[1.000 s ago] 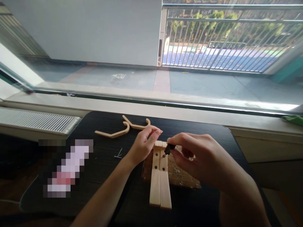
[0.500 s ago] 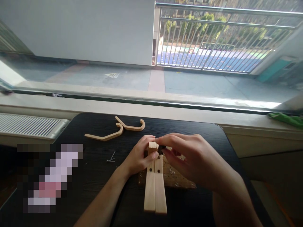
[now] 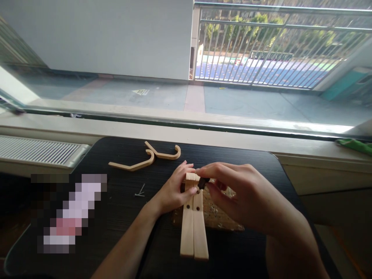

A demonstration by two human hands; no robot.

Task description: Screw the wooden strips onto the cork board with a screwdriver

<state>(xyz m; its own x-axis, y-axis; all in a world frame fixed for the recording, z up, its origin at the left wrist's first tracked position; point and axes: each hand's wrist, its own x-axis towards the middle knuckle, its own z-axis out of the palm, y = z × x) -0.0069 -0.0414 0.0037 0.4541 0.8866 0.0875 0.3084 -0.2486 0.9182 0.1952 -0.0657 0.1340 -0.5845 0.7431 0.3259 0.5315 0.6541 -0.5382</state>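
Observation:
Two pale wooden strips lie side by side, pointing toward me, with dark round screw heads or holes along them. My left hand is closed around their far end, thumb on top and fingers over the far side. My right hand pinches a small dark object between thumb and fingers, just above the right strip and close to one of the dark spots. What kind of object it is I cannot make out. Beneath the strips rests a brown block that looks wrapped in shiny clear film.
Two curved wooden hooks lie toward the back of the black table. A few thin metal nails or pins are left of my left hand. A blurred-out item is farther left. Behind are a windowsill and a radiator.
The whole view has shifted slightly, moving everything a little to the right. The dark object in my right hand now shows more clearly and is tilted. My left hand keeps its hold on the strips.

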